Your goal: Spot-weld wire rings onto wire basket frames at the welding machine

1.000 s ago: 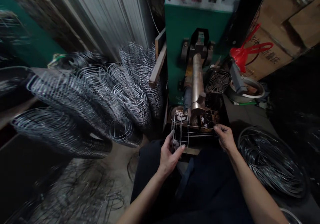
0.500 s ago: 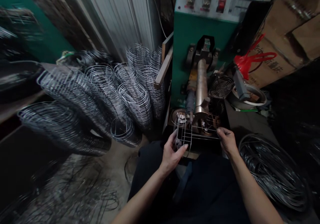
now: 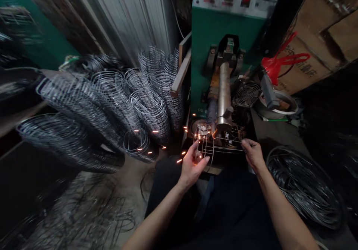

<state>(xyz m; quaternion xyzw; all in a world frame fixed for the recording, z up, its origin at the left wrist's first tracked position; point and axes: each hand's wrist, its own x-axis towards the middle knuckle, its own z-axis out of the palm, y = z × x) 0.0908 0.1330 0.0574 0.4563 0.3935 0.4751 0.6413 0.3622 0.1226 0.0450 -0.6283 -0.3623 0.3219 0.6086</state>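
Note:
My left hand (image 3: 192,168) is closed round the left part of a wire frame (image 3: 207,150), a small rack of thin bent metal rods. At its right end, my right hand (image 3: 252,154) pinches the long wires between thumb and fingers. The frame sits under the metal cylinder electrode (image 3: 224,93) of a green spot welding machine (image 3: 205,45). A bright orange spot glows where the wire meets the electrode, and sparks fly left past my left hand. The far wires are partly hidden by the electrode.
Tall stacks of wire rings (image 3: 149,110) stand on the floor at left. A coil of wire (image 3: 303,186) lies at right, near a round pan (image 3: 291,103) and a red plastic piece (image 3: 272,69). Cardboard boxes (image 3: 321,45) stand behind. Loose wires (image 3: 92,212) cover the lower-left floor.
Sparks have appeared at the wire frame. The electrode end sits slightly higher in view, and the panel's lit lamp has switched from red to green. Both hands keep their hold.

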